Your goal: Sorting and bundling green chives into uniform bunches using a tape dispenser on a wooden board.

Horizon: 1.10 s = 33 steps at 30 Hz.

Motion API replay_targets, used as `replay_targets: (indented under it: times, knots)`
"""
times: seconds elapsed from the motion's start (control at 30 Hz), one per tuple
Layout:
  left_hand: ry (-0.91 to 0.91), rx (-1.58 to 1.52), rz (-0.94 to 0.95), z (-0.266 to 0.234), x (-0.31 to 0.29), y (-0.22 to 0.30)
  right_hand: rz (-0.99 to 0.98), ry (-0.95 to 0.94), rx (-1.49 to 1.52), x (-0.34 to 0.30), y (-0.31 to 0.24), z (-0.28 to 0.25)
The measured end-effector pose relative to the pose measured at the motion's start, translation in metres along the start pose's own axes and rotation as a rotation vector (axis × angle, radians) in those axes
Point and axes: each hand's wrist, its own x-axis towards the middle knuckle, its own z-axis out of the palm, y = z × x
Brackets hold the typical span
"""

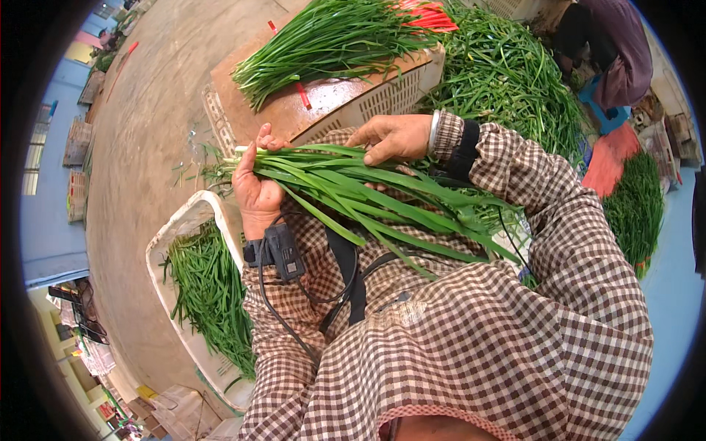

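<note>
A bunch of garlic chives (412,202) lies across in front of my chest, its pale cut ends to the left and its flat green leaves fanning down to the right. My left hand (257,187) grips the bunch near the pale ends, palm turned up, with a few fingertips showing beyond the stems. Farther along the leaves, my right hand (397,140) is closed over the upper side of the same bunch. Its thumb presses on the leaves, and some fingertips show among them. A small black device (284,251) is strapped to my left wrist, with a cable running from it.
Ahead, a board (342,95) on a pale crate carries a large pile of chives (331,48) beside red strips (426,15). Loose chives (507,81) heap up at the right. Cut greens fill a white basket (157,250) at my left. Another person (625,59) sits at the far right.
</note>
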Motion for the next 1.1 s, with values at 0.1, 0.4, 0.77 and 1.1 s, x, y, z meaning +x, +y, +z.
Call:
replay_targets:
  times: [0.1, 0.4, 0.77, 1.1]
  knots:
    - [0.045, 0.035, -0.003, -0.006, 0.001, 0.000, 0.074, -0.026, -0.100, 0.001, 0.002, -0.001]
    - [0.091, 0.015, 0.004, -0.014, -0.003, 0.005, -0.106, 0.288, -1.006, -0.016, -0.039, -0.003]
    - [0.263, 0.157, 0.078, 0.005, 0.001, -0.005, -0.261, 0.192, -0.913, 0.016, -0.061, 0.052]
    - [0.050, 0.244, 0.106, 0.015, -0.008, -0.006, -0.121, 0.025, -0.311, 0.036, -0.053, 0.041]
